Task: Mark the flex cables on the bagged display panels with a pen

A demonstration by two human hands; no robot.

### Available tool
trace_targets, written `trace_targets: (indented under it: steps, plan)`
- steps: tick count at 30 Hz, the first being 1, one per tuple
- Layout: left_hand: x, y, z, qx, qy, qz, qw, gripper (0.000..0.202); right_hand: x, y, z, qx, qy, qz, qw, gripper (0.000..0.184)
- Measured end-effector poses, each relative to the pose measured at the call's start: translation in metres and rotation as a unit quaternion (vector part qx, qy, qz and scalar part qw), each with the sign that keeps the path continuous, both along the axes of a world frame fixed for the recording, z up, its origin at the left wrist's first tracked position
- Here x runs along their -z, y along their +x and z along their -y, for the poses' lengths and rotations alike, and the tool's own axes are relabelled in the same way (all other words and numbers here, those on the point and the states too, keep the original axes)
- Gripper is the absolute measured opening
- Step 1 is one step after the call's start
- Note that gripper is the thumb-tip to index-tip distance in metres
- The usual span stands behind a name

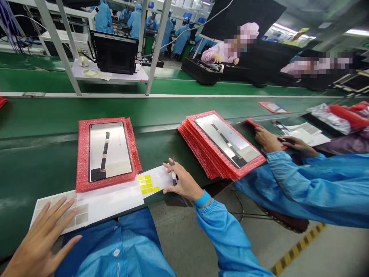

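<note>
Left hand [37, 242] lies flat on the near end of a white label sheet [109, 200], fingers spread apart, gripping nothing. The sheet sits on a green conveyor belt [29, 154], its long axis running up and right from the left hand toward the right hand [184, 181]. Right fingers close around a slim tool [173, 177], exact kind unclear, tip up. Yellow labels [147, 184] lie on the sheet just left of the tool, so the right hand is nearer. Beyond the sheet, a display panel [108, 152] sits on red bubble wrap [83, 154]. Further right is a stack of panels [227, 140], then a co-worker's hand [266, 140] on a red item.
</note>
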State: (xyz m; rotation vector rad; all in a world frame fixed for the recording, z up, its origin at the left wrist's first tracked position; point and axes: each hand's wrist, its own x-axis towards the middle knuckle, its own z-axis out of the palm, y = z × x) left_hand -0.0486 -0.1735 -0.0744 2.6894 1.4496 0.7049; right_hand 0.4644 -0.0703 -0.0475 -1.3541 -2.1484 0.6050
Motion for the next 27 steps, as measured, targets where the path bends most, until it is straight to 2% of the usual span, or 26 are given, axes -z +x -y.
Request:
trace_targets:
  steps: [2,3,8,10,13,17,19,22,25,27]
  plan:
    - [-0.002,0.011,-0.003,0.001,-0.010,-0.021,1.000,0.075,0.007,0.004,0.002,-0.007,-0.013,0.050,0.999,0.079]
    - [-0.001,0.012,-0.004,-0.006,-0.010,-0.028,1.000,0.074,0.011,0.006,0.004,-0.008,-0.015,0.063,0.998,0.078]
    - [0.004,-0.001,-0.007,-0.031,0.012,-0.042,0.999,0.075,0.027,0.011,0.025,0.013,0.058,0.044,0.997,0.047]
    - [0.001,0.001,-0.005,-0.035,0.028,-0.033,0.998,0.076,0.031,0.011,0.033,0.028,0.093,0.021,0.995,0.045]
    - [-0.010,0.035,-0.002,0.020,0.045,-0.002,0.999,0.077,0.034,0.011,0.042,0.035,0.098,-0.003,0.995,0.061]
    - [-0.023,0.118,-0.009,0.167,0.031,-0.061,0.984,0.070,0.034,0.009,0.051,0.022,0.065,0.003,0.998,0.095]
    - [-0.021,0.156,-0.017,0.170,0.020,-0.080,0.982,0.067,0.036,0.010,0.054,0.021,0.056,0.019,0.998,0.104]
    - [-0.010,0.188,-0.029,0.138,-0.018,-0.089,0.986,0.069,0.043,0.016,0.056,0.032,0.060,0.033,0.997,0.090]
    - [-0.001,0.191,-0.034,0.121,-0.035,-0.097,0.987,0.065,0.050,0.028,0.061,0.057,0.095,0.027,0.993,0.063]
    - [0.000,0.187,-0.033,0.123,-0.031,-0.097,0.987,0.059,0.055,0.037,0.067,0.080,0.122,0.019,0.989,0.049]
